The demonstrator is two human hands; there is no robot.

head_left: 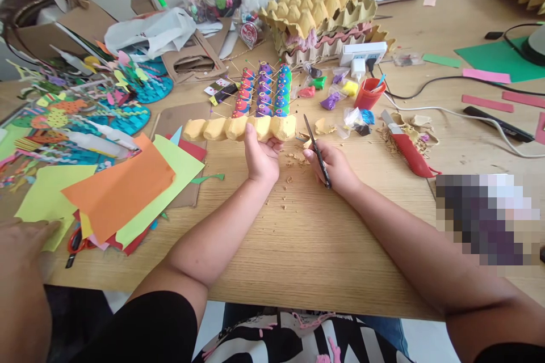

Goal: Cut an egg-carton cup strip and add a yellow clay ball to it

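A row of yellow egg-carton cups [239,129] is held crosswise by my left hand [263,156], the thumb up over its near side. My right hand [334,167] is closed around a slim black knife [316,150], its tip pointing up and away beside the strip's right end. The blade appears apart from the carton. Small carton scraps [298,159] lie on the table between my hands. Just beyond the strip stand three painted egg-carton caterpillars: one red and blue [244,93], one purple [264,91], one green and blue [283,91].
Stacked egg trays [317,5] and a white power strip [361,52] stand at the back. A red cup [369,95] and red cutter [411,153] are on the right. Coloured paper [123,187] covers the left, where another person's hand [25,238] rests.
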